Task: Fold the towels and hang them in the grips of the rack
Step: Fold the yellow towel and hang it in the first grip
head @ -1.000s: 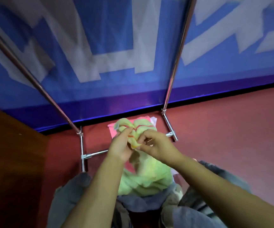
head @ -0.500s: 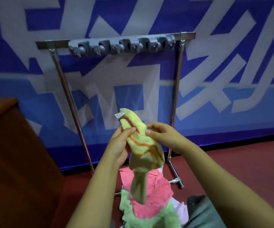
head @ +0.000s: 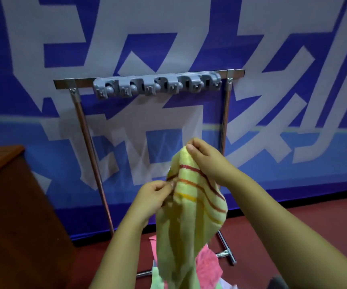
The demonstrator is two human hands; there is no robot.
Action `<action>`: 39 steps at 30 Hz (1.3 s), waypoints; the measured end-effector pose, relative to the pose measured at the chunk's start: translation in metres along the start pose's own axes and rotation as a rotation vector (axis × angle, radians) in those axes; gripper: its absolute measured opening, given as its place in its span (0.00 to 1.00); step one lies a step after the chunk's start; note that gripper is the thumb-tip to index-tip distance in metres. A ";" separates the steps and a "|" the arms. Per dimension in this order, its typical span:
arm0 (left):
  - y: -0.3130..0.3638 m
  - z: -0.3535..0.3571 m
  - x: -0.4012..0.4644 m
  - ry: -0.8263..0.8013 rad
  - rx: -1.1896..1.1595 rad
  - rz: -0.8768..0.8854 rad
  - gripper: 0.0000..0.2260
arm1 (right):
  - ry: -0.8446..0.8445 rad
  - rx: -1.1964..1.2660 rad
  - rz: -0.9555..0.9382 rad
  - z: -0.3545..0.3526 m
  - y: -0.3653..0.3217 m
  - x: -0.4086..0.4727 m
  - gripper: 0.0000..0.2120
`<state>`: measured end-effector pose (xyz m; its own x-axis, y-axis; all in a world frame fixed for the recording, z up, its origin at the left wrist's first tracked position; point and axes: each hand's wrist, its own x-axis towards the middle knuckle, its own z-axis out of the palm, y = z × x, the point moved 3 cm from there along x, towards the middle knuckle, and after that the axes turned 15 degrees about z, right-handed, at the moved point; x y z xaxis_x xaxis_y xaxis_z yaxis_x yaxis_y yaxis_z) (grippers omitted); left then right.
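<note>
Pink cloth [head: 207,261] on red floor [head: 293,236] at bottom. Above it, yellow-green striped terry towel [head: 189,215] hangs mid-air, held up w/ both hands: left hand [head: 153,198] pinches its left edge, right hand [head: 208,161] pinches top corner, fingers curled. Beyond, chrome tube rack [head: 224,126]; grey plastic grip strip [head: 158,85] on top bar, unoccupied. Blue/white banner [head: 293,59] behind.

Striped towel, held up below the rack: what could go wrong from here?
1. Both hands, left hand and right hand, only pinch the striped towel at its edges; it might slip onto the pink towel below.
2. It hangs bunched, so it may enter the grey grips unfolded.
</note>
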<state>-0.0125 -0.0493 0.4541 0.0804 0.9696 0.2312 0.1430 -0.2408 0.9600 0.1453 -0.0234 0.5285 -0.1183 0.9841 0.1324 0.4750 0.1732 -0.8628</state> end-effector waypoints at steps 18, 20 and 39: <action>0.047 -0.085 0.025 -0.248 0.214 0.281 0.17 | -0.143 -0.193 -0.193 -0.023 -0.021 0.013 0.10; 0.048 -0.101 0.025 -0.189 0.151 0.320 0.19 | -0.147 -0.213 -0.191 -0.028 -0.020 0.015 0.09; 0.041 -0.143 0.036 0.396 -0.253 0.296 0.08 | -0.135 -0.217 0.124 -0.102 0.030 0.027 0.05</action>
<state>-0.1446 -0.0181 0.5242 -0.3028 0.8164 0.4917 -0.0749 -0.5347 0.8417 0.2456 0.0123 0.5557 -0.1557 0.9867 -0.0465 0.6668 0.0702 -0.7419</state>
